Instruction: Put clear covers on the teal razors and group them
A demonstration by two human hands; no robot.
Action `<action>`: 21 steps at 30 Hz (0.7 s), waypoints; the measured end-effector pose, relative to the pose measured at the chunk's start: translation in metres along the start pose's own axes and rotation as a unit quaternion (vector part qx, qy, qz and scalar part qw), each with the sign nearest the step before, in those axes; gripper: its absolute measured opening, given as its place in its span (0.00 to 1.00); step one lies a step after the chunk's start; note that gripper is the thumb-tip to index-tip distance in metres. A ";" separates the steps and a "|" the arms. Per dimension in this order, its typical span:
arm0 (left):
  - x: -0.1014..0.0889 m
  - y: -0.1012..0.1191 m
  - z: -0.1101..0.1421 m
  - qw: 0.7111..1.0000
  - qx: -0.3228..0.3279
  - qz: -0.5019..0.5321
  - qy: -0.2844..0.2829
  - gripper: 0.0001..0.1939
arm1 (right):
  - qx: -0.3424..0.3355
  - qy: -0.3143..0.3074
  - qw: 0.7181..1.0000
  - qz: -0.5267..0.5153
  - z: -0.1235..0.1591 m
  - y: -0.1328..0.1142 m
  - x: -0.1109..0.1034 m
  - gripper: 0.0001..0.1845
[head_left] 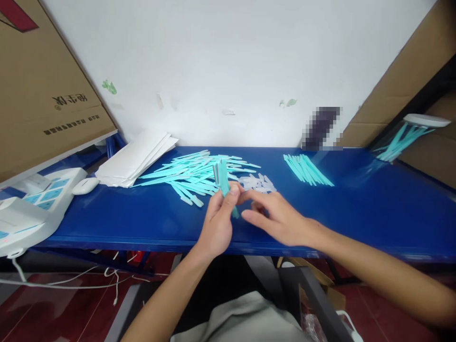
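Observation:
My left hand (218, 219) is closed round a small bundle of teal plastic sticks (223, 178), held upright above the blue table (374, 209). My right hand (276, 216) lies just to its right, fingers stretched toward the bundle and touching its lower end. Behind the hands lies a loose heap of teal sticks (188, 173). Beside it sits a small pile of clear plastic caps (257, 183).
A neat row of teal sticks (308, 169) lies at the back right. A clear container with more sticks (406, 135) leans at the far right. White sheets (133, 159), a white machine (32, 204) and cardboard boxes (42, 85) stand on the left.

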State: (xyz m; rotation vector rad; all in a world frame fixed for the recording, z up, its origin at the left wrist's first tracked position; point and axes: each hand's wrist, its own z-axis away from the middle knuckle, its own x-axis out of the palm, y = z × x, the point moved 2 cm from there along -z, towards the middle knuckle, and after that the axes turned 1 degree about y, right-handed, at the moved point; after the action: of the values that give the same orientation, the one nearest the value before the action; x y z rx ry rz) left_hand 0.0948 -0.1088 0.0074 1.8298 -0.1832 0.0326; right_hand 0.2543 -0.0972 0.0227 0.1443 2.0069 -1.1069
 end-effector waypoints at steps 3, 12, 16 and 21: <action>0.019 -0.002 0.000 0.999 -0.002 0.029 -0.031 0.20 | -0.011 -0.006 1.000 -0.013 0.009 -0.005 0.003 0.19; 0.061 0.001 -0.018 0.992 -0.020 0.048 -0.115 0.18 | -0.037 0.061 0.994 0.088 0.029 0.007 -0.021 0.14; 0.052 0.003 -0.017 0.985 -0.055 -0.008 -0.165 0.21 | 0.029 0.067 0.983 0.170 0.044 0.026 -0.047 0.17; -0.022 0.023 -0.001 0.967 -0.067 -0.182 -0.165 0.23 | 0.213 0.100 0.946 0.224 0.064 0.098 -0.135 0.22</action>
State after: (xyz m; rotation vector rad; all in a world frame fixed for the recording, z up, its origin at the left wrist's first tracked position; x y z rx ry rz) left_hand 0.0699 -0.1115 0.0270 1.6994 -0.0773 -0.5316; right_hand 0.4262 -0.0495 0.0362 0.9222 1.7466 -1.2370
